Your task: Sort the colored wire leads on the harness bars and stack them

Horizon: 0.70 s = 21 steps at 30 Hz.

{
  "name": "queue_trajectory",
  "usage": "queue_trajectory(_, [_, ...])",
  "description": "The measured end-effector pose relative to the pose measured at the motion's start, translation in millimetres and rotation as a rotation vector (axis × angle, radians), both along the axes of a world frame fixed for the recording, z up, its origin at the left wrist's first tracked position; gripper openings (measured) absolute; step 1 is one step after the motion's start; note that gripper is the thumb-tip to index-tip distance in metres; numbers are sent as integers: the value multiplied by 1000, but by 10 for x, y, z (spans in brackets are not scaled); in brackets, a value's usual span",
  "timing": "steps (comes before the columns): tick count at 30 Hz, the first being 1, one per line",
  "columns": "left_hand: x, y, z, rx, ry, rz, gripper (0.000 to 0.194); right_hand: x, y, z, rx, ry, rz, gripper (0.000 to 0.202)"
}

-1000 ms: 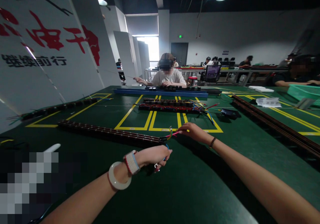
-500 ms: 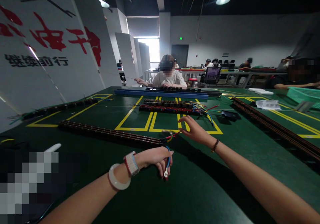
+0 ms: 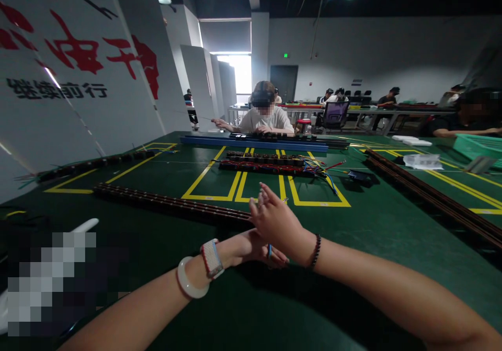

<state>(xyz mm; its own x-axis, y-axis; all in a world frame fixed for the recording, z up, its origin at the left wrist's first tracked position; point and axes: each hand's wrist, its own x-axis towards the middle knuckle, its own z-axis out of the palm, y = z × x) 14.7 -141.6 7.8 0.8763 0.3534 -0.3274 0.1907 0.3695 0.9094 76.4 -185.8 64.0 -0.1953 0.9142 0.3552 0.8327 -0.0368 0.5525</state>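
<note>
A long dark strip assembly (image 3: 168,203) with reddish-brown ridges and light dots lies slantwise on the green table (image 3: 353,298). Its near right end runs under my hands. My left hand (image 3: 251,246), palm side partly up, is closed around a blue wire (image 3: 270,250), of which only a short piece shows. Over the strip's end and across my left fingers lies my right hand (image 3: 278,223), its fingers bent and close together. Whatever sits between the right fingers is hidden. The strip's red and yellow wires are covered by my hands.
Farther back lie black strips (image 3: 266,169) with red, blue and yellow wires. Long brown strips (image 3: 427,199) and a green basket (image 3: 478,149) are on the right. A co-worker (image 3: 270,118) sits across, behind blue rails (image 3: 251,144). A white object (image 3: 87,225) is at left.
My right hand has moved left and down onto the strip's end, overlapping my left hand. The left hand has turned, and the blue wire's metal lug is out of sight.
</note>
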Motion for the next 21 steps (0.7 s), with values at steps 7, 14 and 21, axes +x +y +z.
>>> queue_trajectory(7, [-233,371,89,-119,52,-441,19,265,-322,-418,-24,169,-322,64])
queue_trajectory(14, [-166,277,100,-411,-9,-323,17,177,-601,-808,36,324,-173,66])
queue_trajectory(21, [-96,136,-9,-326,-70,-54,20,24,-606,-667,14,380,-139,54])
